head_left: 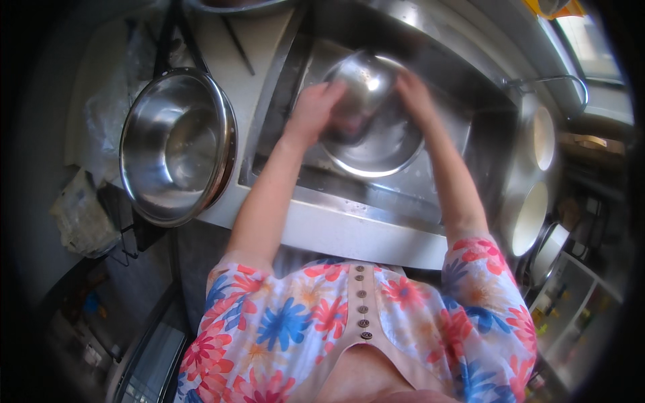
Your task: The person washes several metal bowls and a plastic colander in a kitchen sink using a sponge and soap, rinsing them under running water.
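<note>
Both arms reach into the sink (450,127), where a wide stainless steel basin (383,158) stands. Above or inside that basin, a smaller shiny metal bowl (368,79) is tilted between my hands. My left hand (316,111) grips the bowl at its left side, fingers curled toward its edge and smeared by motion. On the opposite side, my right hand (413,94) clasps the rim, its fingertips partly hidden and blurred. Reflections and blur hide what, if anything, lies inside the basin.
Left of the sink, a large steel basin (178,144), seemingly stacked on another, rests on the counter. A crumpled plastic bag (84,218) hangs at the far left. A curved metal rail (564,79) and two white round vessels (529,218) are at the right. The sink's front ledge (349,232) lies close to my body.
</note>
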Tool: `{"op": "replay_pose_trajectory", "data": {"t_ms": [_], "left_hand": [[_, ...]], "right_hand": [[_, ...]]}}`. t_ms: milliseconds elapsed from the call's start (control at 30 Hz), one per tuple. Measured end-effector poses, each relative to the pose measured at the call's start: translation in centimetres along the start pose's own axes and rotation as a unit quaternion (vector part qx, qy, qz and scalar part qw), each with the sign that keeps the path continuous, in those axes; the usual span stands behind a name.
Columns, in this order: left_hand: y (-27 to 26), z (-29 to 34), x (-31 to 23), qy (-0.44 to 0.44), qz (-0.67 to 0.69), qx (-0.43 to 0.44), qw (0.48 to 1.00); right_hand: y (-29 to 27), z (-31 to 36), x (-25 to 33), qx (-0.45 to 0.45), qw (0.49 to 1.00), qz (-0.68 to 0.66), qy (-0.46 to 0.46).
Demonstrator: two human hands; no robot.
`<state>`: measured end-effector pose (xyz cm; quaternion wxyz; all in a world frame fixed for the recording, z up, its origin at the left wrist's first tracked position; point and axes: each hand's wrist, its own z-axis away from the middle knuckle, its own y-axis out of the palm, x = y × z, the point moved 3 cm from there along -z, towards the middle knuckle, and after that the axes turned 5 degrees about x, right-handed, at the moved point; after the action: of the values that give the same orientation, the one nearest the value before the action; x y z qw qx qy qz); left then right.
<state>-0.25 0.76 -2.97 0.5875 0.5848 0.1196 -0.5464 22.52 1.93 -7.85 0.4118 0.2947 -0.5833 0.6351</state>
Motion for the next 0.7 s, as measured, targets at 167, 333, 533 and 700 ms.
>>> {"op": "replay_pose_trajectory", "data": {"t_ms": [167, 333, 533, 700], "left_hand": [[-2.0, -1.0, 2.0, 0.024, 0.011, -0.047, 0.999], [-1.1, -1.0, 2.3, 0.067, -0.085, -0.045, 0.993], [-1.5, -1.7, 3.6, 0.072, -0.177, -0.072, 0.979], [-2.0, -1.9, 4.0, 0.121, -0.170, -0.086, 0.974]], "right_hand": [[10.9, 7.7, -6.1, 0.144, 0.762, 0.625, -0.092], [6.3, 3.9, -4.4, 0.375, 0.825, 0.419, 0.056], [6.6, 6.0, -5.4, 0.169, 0.845, 0.468, -0.196], [-0.9, 4.8, -1.2, -0.036, 0.996, 0.064, 0.053]]}}
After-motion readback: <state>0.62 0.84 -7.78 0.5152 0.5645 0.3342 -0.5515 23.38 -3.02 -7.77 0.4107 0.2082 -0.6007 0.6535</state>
